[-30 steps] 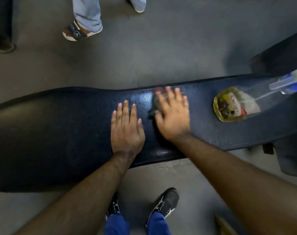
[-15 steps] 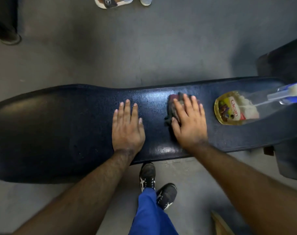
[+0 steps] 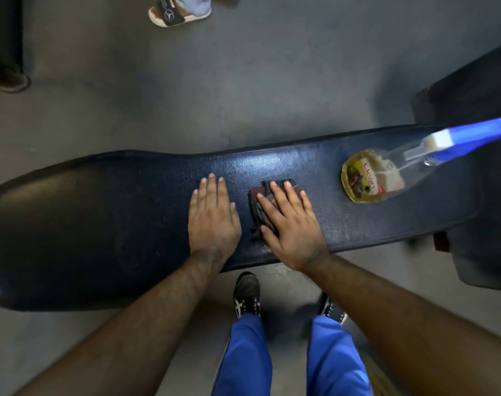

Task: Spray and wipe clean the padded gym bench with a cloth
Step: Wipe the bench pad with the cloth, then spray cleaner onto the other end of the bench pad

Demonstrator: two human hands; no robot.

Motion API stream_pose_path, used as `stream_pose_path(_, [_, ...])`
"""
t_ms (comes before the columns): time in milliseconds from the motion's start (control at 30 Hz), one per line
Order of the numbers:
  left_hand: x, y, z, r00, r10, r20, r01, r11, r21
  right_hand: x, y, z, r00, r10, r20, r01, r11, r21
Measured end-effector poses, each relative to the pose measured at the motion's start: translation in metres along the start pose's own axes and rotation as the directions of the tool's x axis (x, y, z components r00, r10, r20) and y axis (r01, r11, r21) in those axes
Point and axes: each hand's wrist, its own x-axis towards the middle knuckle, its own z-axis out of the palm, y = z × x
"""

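The black padded bench (image 3: 100, 224) stretches across the view from left to right. My left hand (image 3: 212, 218) lies flat on its middle, fingers straight, holding nothing. Just to its right, my right hand (image 3: 289, 224) presses a dark reddish folded cloth (image 3: 258, 201) flat against the pad with straight fingers; most of the cloth is hidden under the palm. A clear spray bottle (image 3: 386, 172) with yellow liquid, a "Clean" label and a blue-and-white trigger head stands on the bench's right part, apart from both hands.
Grey concrete floor surrounds the bench. Another person's sandalled foot (image 3: 178, 14) is at the top. A dark post base (image 3: 6, 75) stands at the upper left, and dark padded equipment (image 3: 478, 90) sits at the right. My shoes and blue trousers (image 3: 246, 352) are below the bench's near edge.
My right hand slid the cloth right along the pad, then back toward the near edge and my left hand. The left hand stayed flat. My feet shifted.
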Motion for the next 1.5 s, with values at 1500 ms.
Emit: stream_pose_path(1500, [0.002, 0.183, -0.031, 0.957, -0.284, 0.058, 0.289, 0.916, -0.277, 0.02, 0.09, -0.202, 0.994, 0.085, -0.072, -0.006, 0.689, 0.724])
